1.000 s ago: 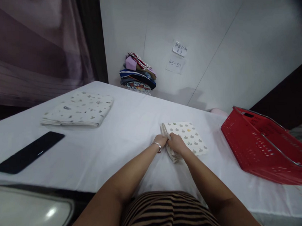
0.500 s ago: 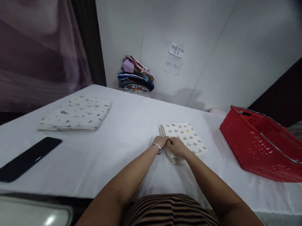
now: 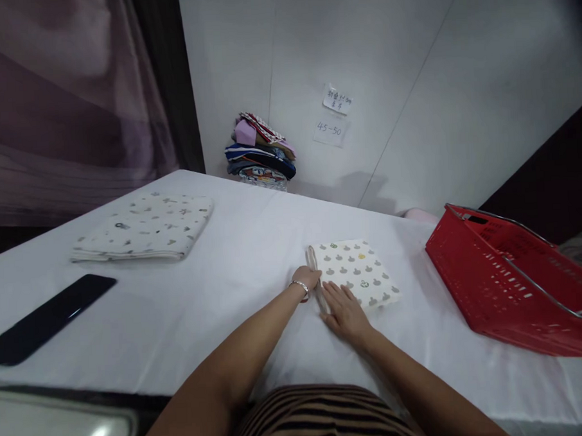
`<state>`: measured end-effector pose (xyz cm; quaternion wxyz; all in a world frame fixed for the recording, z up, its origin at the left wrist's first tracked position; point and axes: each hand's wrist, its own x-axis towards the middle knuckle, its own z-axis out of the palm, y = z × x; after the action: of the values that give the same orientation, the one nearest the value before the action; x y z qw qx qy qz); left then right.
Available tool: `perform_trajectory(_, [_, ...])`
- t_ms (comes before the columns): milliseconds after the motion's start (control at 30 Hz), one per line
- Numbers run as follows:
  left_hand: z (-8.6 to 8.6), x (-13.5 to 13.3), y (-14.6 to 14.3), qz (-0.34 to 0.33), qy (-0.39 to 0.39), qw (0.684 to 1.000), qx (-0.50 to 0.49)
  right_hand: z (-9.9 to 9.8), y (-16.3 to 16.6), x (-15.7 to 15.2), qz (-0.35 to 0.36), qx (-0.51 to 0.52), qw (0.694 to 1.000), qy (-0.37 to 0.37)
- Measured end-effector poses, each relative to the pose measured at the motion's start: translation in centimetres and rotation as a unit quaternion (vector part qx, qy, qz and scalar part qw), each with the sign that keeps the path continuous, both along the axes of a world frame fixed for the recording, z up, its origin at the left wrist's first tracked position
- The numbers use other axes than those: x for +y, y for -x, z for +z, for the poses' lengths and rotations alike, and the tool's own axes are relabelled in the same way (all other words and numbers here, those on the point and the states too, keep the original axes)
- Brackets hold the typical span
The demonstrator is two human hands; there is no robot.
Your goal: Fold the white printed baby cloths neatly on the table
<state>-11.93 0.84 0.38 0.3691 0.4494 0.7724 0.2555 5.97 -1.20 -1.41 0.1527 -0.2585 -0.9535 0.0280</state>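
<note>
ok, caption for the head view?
Left hand and right hand on a folded white printed cloth, white table, red plastic basket nearby.

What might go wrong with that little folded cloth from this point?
1. The layers of the folded cloth bulge at its left edge, where the left hand sits; if let go, they may spring open.
2. The right hand lies flat on the near corner; a sideways push could skew the fold or wrinkle the white table cover.
3. The red basket stands close on the right, so a quick sweep of the arm might knock it.
</note>
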Motion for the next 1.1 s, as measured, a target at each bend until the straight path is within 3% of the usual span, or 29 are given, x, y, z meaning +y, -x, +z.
perform_trajectory(300, [0.5, 5.0, 2.1, 0.064, -0.046, 0.995, 0.06, -0.1, 0.3, -0.7, -0.01, -0.032, 0.999, -0.012])
perform_trajectory(433, [-0.2, 6.6, 2.5, 0.051, -0.041, 0.995, 0.069, -0.4, 0.3, -1.0, -0.006, -0.023, 0.999, -0.026])
perform_trajectory(633, [-0.7, 7.4, 3.3, 0.029, -0.026, 0.994, 0.098, -0.6, 0.5, -1.3, -0.016, -0.016, 1.0, -0.02])
perform_trajectory(833, [1.1, 6.5, 2.0, 0.026, -0.061, 0.985, 0.156, 0.0, 0.5, -1.4, -0.017, -0.021, 1.0, -0.005])
perform_trajectory(900, [1.5, 5.7, 0.5, -0.009, -0.14, 0.967, 0.214, 0.1, 0.6, -1.3, -0.016, -0.022, 1.0, -0.003])
perform_trajectory(967, [1.4, 4.9, -1.1, -0.097, -0.208, 0.936, 0.266, 0.2, 0.7, -1.2, -0.021, -0.024, 0.999, 0.0])
perform_trajectory(1033, [0.7, 4.4, -2.1, -0.179, -0.202, 0.92, 0.284, 0.1, 0.7, -1.2, -0.021, -0.033, 0.999, 0.009])
perform_trajectory(1100, [-0.1, 4.2, -2.4, -0.208, -0.162, 0.92, 0.29, 0.0, 0.4, -1.6, -0.016, -0.042, 0.999, 0.021])
